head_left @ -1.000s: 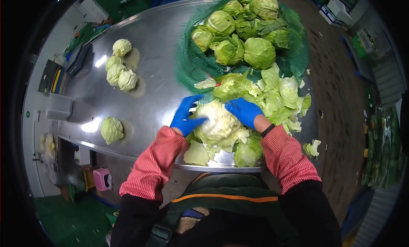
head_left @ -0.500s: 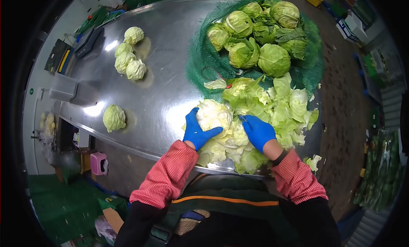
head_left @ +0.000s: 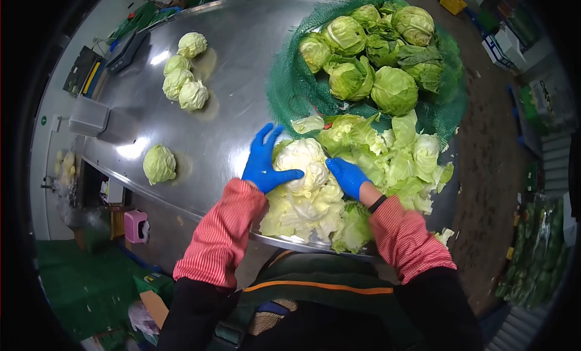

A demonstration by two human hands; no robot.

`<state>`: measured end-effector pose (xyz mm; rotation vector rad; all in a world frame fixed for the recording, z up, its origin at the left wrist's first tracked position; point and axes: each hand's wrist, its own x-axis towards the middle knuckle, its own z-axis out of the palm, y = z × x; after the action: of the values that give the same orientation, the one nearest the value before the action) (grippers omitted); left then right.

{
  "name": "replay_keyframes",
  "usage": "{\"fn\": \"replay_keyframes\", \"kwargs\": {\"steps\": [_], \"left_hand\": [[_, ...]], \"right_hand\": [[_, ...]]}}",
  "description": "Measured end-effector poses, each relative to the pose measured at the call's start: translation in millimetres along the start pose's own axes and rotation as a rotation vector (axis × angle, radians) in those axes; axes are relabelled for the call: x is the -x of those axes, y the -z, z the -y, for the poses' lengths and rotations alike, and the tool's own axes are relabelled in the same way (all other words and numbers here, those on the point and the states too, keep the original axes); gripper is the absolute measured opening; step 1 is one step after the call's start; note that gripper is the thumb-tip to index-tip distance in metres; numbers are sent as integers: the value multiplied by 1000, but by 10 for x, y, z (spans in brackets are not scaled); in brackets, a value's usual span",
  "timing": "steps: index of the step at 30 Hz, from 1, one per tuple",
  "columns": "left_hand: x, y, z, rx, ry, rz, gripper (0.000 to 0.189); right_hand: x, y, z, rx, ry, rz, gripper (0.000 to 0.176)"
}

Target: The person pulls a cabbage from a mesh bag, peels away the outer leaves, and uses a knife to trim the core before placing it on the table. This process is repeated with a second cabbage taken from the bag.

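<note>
A pale, peeled cabbage (head_left: 304, 161) sits at the table's near side on a pile of loose leaves (head_left: 305, 211). My left hand (head_left: 263, 166), in a blue glove, is at its left side with fingers spread and apart from it; the thumb reaches over the cabbage's near side. On the right, my right hand (head_left: 349, 178) is closed beside the cabbage, and whatever its fingers hold is hidden. More torn green leaves (head_left: 402, 157) lie to the right. Behind them, a green net bag (head_left: 284, 96) lies open around several whole green cabbages (head_left: 394, 90).
Several trimmed cabbages (head_left: 178, 84) stand on the left of the metal table (head_left: 236, 66), with a single one (head_left: 160, 164) nearer its front edge. A clear plastic bin (head_left: 89, 117) is at the left edge. On the floor is a pink stool (head_left: 135, 226).
My left hand has loosened from around the cabbage and spread its fingers. My right hand has shifted slightly left, closer to the cabbage. Pale leaves below the cabbage lie spread more widely.
</note>
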<state>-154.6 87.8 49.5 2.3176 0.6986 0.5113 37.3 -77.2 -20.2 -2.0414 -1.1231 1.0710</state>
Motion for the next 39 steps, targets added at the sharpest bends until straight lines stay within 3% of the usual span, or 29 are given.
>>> {"fn": "replay_keyframes", "kwargs": {"steps": [2, 4, 5, 7, 8, 10, 12, 13, 16, 23, 26, 28, 29, 32, 33, 36, 39], "left_hand": [[341, -138, 57, 14, 115, -147, 90], [757, -431, 38, 53, 247, -195, 92], [837, -567, -84, 74, 234, -317, 93], [847, -738, -130, 110, 265, -475, 98], [803, -724, -81, 149, 300, -440, 99], [613, -605, 8, 224, 359, -378, 101], [459, -502, -37, 86, 281, -249, 106], [402, -482, -126, 3, 279, -208, 106], [265, -527, -176, -110, 285, -174, 105], [44, -451, -323, -126, 382, -64, 107], [233, -568, -290, -301, 199, -102, 107], [277, -514, -139, -162, 213, -74, 107], [287, -485, -61, -97, 209, -67, 107], [273, -420, -18, -30, 166, -64, 109], [303, -390, -59, -38, 151, -60, 109], [488, -388, 1, 31, 90, -70, 109], [697, -344, 176, 128, 29, -99, 107]], "right_hand": [[104, -136, 152, -239, -180, -14, 60], [238, -269, 247, -258, -245, 11, 60], [317, -303, 358, -260, -275, -11, 57], [382, -330, 419, -177, -198, -13, 56], [401, -325, 461, -133, -155, -13, 55], [420, -147, 556, 164, 31, -151, 37], [504, 28, 656, 323, 246, -314, 27], [532, 105, 747, 459, 352, -355, 13], [537, 116, 730, 632, 316, -270, 10], [185, -33, 391, 608, 144, -308, 15], [-71, 197, 420, 591, 64, -265, 19], [12, 308, 699, 537, 48, -172, 24], [91, 284, 812, 494, 34, -160, 32], [16, 88, 761, 394, 40, -400, 50], [-92, 85, 730, 315, -17, -376, 59], [-431, 105, 628, 221, -123, -197, 46], [-543, 22, 491, 269, -136, -320, 38]]}}
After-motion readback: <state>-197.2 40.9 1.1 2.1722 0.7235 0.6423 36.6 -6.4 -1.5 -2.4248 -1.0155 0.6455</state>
